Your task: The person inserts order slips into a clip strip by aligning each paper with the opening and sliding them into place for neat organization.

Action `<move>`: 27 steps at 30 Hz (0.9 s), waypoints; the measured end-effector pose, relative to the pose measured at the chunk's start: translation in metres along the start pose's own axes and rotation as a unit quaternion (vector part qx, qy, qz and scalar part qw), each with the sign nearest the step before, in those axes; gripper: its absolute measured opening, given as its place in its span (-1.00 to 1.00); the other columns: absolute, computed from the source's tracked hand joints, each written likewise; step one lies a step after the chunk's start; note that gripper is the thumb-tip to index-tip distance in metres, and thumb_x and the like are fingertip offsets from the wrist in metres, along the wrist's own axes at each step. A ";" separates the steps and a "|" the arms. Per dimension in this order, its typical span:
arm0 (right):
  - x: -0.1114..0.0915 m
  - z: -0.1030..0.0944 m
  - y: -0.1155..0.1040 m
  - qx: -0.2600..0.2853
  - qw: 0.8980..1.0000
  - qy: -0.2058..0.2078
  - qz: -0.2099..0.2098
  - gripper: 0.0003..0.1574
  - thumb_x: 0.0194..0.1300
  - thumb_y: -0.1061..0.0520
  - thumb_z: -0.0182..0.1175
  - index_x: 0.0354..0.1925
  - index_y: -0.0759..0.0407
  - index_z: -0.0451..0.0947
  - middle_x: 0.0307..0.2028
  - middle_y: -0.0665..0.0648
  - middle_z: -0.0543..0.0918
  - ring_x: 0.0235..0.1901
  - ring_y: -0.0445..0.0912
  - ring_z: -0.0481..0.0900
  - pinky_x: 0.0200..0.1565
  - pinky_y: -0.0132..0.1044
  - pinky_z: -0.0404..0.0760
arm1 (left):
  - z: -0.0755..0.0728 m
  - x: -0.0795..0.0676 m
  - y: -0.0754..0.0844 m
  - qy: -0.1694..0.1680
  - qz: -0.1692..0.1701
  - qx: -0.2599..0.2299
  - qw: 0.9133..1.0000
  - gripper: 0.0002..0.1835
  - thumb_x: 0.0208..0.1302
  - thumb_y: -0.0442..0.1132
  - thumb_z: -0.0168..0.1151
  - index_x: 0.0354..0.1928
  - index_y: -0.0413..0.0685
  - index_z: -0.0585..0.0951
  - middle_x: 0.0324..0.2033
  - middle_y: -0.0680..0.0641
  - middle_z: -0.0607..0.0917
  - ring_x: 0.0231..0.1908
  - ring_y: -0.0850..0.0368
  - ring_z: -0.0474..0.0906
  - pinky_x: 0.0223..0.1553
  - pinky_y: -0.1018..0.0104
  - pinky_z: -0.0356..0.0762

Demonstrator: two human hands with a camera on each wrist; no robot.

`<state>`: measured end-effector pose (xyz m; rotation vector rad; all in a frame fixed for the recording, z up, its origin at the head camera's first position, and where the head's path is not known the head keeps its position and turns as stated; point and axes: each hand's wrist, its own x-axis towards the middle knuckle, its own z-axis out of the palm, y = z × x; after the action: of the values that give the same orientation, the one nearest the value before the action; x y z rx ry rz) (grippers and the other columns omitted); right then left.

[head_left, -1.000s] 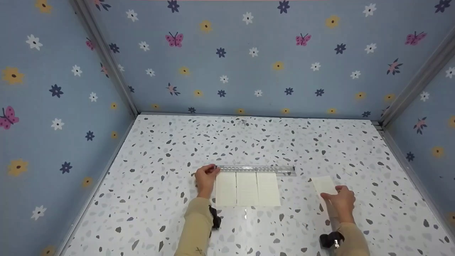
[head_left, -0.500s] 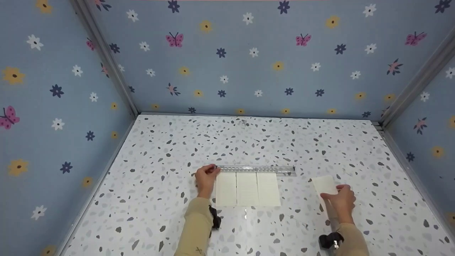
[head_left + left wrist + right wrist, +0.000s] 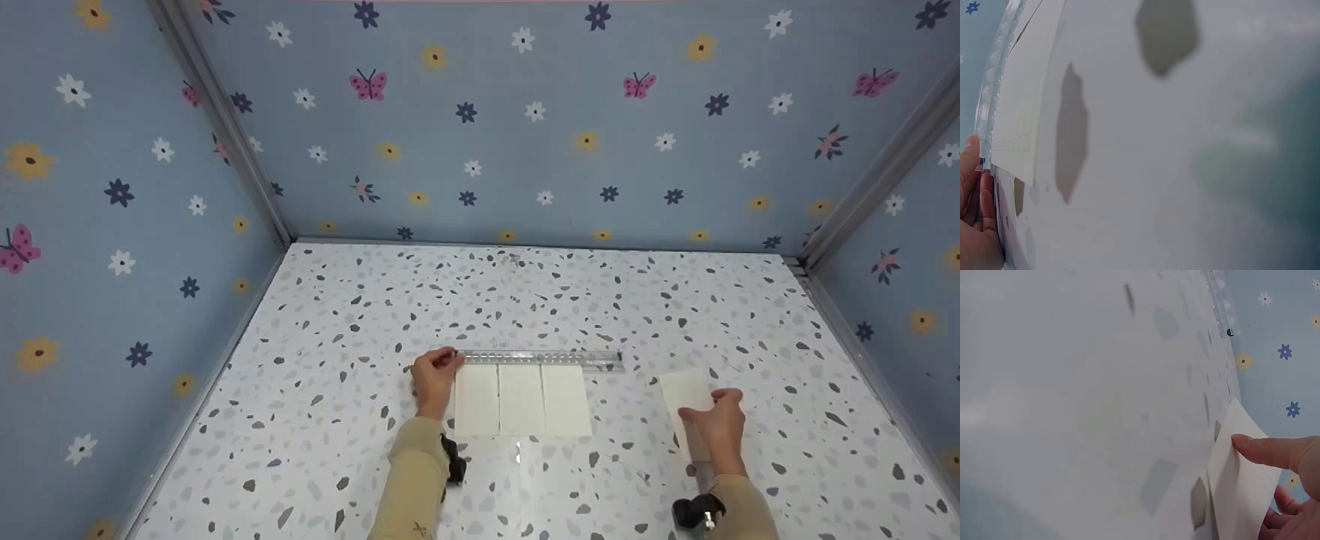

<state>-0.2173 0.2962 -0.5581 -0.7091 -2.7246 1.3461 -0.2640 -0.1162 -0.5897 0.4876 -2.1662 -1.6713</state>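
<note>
A clear plastic ruler (image 3: 540, 357) lies across the middle of the table, and my left hand (image 3: 433, 382) pinches its left end between thumb and fingers. Below its lower edge, three cream paper rectangles lie side by side in a row: left paper (image 3: 477, 401), middle paper (image 3: 522, 401) and right paper (image 3: 566, 401). Apart from them on the right, my right hand (image 3: 721, 431) holds another cream paper slip (image 3: 682, 388) by its right side. In the right wrist view the thumb (image 3: 1258, 449) presses on the face of this slip, with the other fingers partly hidden behind it.
The white speckled table (image 3: 360, 300) is bounded by a blue flowered back wall (image 3: 525, 165) and side panels, with grey metal strips (image 3: 225, 120) at the corners. Black wrist cameras, left camera (image 3: 454, 459) and right camera (image 3: 696, 511), sit low over the table.
My right hand has shifted very slightly, and more of the slip's lower part shows beside it. The left hand, the ruler and the three papers stay in place.
</note>
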 end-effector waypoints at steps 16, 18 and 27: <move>-0.009 -0.002 -0.004 -0.013 1.000 -0.016 -0.012 -0.42 0.15 0.33 0.06 0.07 0.47 0.03 -0.03 0.55 0.26 -0.06 0.30 0.29 -0.06 0.09 0.30 | 0.001 0.000 -0.001 0.003 0.001 -0.008 1.000 -0.78 -0.11 -0.39 0.38 -0.34 -0.32 0.64 -0.46 -0.15 0.63 -0.45 0.08 0.51 -0.42 0.37 0.45; -0.011 -0.003 -0.005 -0.013 1.000 -0.012 -0.016 -0.43 0.16 0.34 0.05 0.07 0.47 0.04 -0.05 0.54 0.28 -0.08 0.29 0.31 -0.09 0.08 0.31 | 0.001 0.000 0.000 0.005 0.000 -0.006 1.000 -0.78 -0.12 -0.39 0.38 -0.34 -0.32 0.64 -0.46 -0.15 0.63 -0.45 0.08 0.52 -0.42 0.37 0.46; -0.016 -0.003 -0.006 -0.013 0.998 0.028 -0.055 -0.49 0.14 0.35 0.04 0.05 0.48 0.16 -0.14 0.51 0.38 -0.15 0.26 0.37 -0.18 0.03 0.36 | 0.001 0.001 -0.001 0.006 -0.008 -0.006 1.000 -0.77 -0.12 -0.39 0.39 -0.34 -0.31 0.65 -0.46 -0.14 0.64 -0.46 0.09 0.52 -0.43 0.39 0.45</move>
<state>-0.2047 0.2884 -0.5487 -0.5784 -2.6984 1.2519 -0.2651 -0.1157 -0.5904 0.5107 -2.1494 -1.6840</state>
